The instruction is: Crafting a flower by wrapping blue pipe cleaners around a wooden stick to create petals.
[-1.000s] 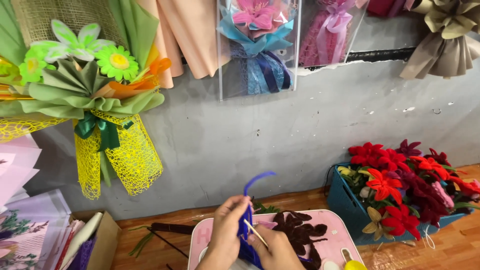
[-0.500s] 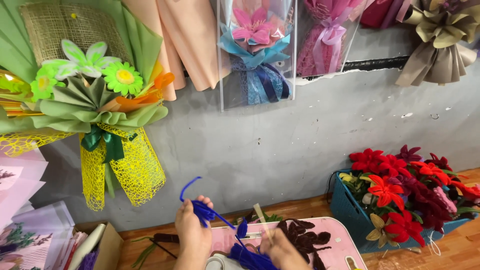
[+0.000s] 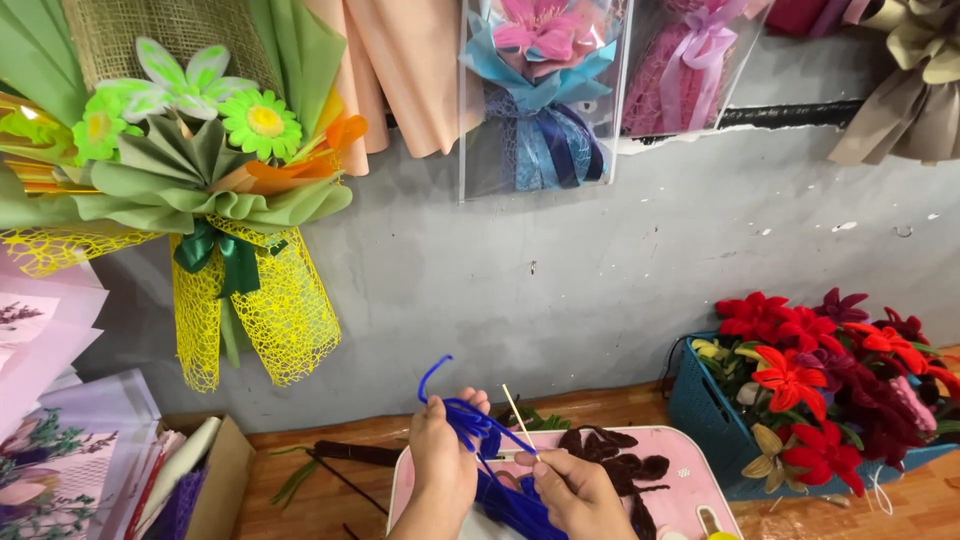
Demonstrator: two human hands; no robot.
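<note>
From my seat I see the fingers (image 3: 470, 405) of the left hand (image 3: 442, 462) curled tight around a bundle of blue pipe cleaners (image 3: 478, 425); the strands pass through that fist, one loop arcing up and to the left above the knuckles, the rest trailing down between both wrists toward the bottom edge of the view. The right hand (image 3: 578, 492) sits just beside the left, lower and to the right, its fingers pinched closed on a thin pale stick (image 3: 519, 408) that slants up and to the left, its tip free in the air above the blue strands. The stick's lower end lies against the blue bundle where the two hands meet.

Under the hands lies a pink tray (image 3: 675, 465), carrying a cluster of dark maroon pipe-cleaner shapes (image 3: 618, 465) just right of the right hand. The tray rests on a wooden worktop (image 3: 330, 480), with a dark stem (image 3: 345, 452) lying left of it. Farther right stands a blue basket (image 3: 700, 410) full of red flowers (image 3: 790, 375). At far left, a cardboard box (image 3: 225, 480) holds paper sheets. On the grey wall above hang a green and yellow bouquet (image 3: 200, 190) and a blue-wrapped bouquet (image 3: 545, 90).
</note>
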